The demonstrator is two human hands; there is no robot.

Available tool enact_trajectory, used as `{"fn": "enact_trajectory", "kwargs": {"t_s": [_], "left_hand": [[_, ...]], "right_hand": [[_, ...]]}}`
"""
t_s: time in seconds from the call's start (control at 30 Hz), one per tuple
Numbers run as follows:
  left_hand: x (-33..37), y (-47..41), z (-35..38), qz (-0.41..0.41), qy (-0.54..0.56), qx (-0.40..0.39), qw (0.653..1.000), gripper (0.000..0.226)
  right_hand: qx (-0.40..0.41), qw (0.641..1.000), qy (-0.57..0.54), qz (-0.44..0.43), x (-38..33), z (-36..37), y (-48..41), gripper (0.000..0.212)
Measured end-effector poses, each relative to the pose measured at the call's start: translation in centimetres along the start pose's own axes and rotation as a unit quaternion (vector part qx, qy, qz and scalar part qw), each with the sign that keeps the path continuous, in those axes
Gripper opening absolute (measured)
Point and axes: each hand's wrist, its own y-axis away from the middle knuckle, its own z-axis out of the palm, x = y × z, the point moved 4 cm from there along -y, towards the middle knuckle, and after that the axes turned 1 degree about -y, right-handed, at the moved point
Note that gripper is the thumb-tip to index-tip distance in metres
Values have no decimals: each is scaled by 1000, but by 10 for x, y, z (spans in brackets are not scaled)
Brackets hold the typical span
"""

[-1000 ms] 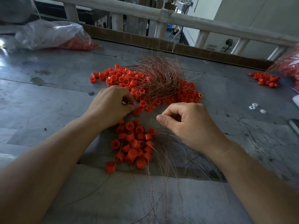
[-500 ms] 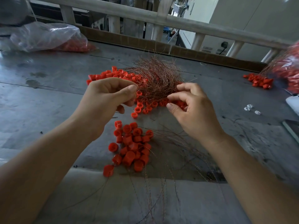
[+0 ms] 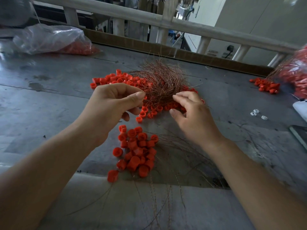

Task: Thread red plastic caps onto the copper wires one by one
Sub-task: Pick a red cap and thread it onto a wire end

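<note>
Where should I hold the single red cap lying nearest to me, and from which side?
Probably pinch the red cap across its round side wall, coming from above and the left: the table is bare there, while the pile and loose wires lie to its right.

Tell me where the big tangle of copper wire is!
In the head view, the wire tangle sits near the middle of the table, on the far pile of red caps, just beyond the left hand and the right hand.

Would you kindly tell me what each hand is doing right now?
Left hand: thumb and forefinger pinched, apparently on a strand of the copper wire tangle.
Right hand: open, holding nothing.
</note>
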Motion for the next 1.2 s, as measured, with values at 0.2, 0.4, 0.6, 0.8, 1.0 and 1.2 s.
{"fn": "enact_trajectory", "kwargs": {"t_s": [0.2, 0.4, 0.6, 0.8, 1.0, 1.2], "left_hand": [[0, 0, 2, -1, -2, -4, 1000, 6], [0, 1, 2, 1, 1, -8, 1000, 7], [0, 1, 2, -1, -2, -7, 1000, 6], [1, 1, 3, 2, 5, -8, 1000, 11], [0, 0, 3, 0, 1, -7, 1000, 5], [1, 0, 3, 1, 2, -10, 1000, 5]], "right_hand": [[19, 1000, -19, 7, 1, -4, 3, 35], [-4, 1000, 9, 12, 3, -2, 2, 40], [2, 1000, -2, 19, 4, -4, 3, 47], [154, 988, -17, -13, 2, -22, 5, 19], [194, 977, -72, 58, 14, -27, 4, 17], [51, 994, -72, 69, 14, -9, 0, 44]]}}
